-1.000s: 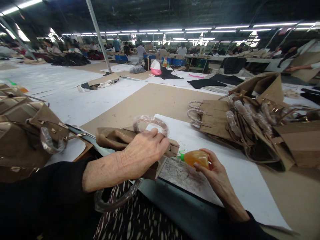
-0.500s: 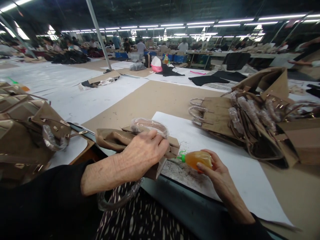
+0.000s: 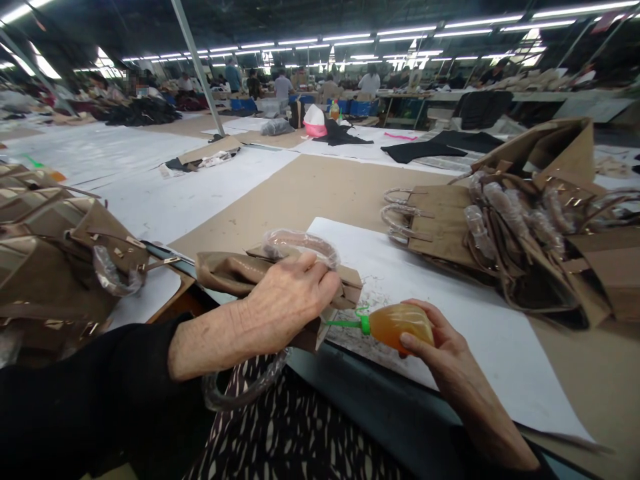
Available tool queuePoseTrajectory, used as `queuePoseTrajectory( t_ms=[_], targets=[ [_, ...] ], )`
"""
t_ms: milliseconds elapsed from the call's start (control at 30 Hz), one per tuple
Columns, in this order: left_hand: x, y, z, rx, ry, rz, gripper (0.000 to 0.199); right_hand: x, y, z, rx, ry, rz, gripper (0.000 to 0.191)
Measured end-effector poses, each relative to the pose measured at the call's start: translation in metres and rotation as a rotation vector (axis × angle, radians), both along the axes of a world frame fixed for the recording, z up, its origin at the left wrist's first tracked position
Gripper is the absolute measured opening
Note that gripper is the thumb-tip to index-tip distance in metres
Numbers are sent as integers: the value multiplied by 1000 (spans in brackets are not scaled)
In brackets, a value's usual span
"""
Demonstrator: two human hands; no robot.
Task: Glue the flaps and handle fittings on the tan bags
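— What has been shifted since the earlier frame?
— The bottle (image 3: 403, 327) is seen a little farther right, and more of its green nozzle (image 3: 345, 324) is shown.

— And nearest the body?
— The lower handle (image 3: 245, 393), wrapped in plastic, is hung over the lap. It could be brushed or snagged by a sleeve, and the bag (image 3: 227, 270) tugged askew.

— Where is the bag held?
— At the table's near edge, its folded body pinched under the left hand (image 3: 290, 293), close by the upper handle (image 3: 305, 245). If the grip were eased, the bag could be slid off toward the lap.

— What might be spoiled by the bottle?
— It is tipped almost flat, so if it were squeezed too hard, amber liquid could be spilled on the bag or the paper (image 3: 475, 333). Whether the bag is touched by the nozzle's tip cannot be told.

— How are the hands set?
— The left forearm is laid across from the lower left, back of the hand up, fingers curled down. The right hand (image 3: 450, 347) is brought in from the lower right, the bottle clasped between thumb and fingers.

— And beyond?
— More bags (image 3: 440, 213) are heaped past the paper, to the right.
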State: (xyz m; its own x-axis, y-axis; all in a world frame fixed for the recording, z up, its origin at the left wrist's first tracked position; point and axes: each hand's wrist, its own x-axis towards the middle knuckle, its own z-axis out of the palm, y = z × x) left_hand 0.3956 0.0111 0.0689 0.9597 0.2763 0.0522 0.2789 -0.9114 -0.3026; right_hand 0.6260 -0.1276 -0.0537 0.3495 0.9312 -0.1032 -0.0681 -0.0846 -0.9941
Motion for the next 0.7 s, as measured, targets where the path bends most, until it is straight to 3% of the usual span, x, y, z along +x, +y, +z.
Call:
queuePoseTrajectory(
  t_ms=[400, 700],
  targets=[
    [0, -2, 2, 13, 15, 4, 12, -14, -12, 21, -7, 32, 38, 48],
    [0, -3, 4, 25, -3, 8, 13, -16, -24, 15, -64, 70, -6, 53]
  ],
)
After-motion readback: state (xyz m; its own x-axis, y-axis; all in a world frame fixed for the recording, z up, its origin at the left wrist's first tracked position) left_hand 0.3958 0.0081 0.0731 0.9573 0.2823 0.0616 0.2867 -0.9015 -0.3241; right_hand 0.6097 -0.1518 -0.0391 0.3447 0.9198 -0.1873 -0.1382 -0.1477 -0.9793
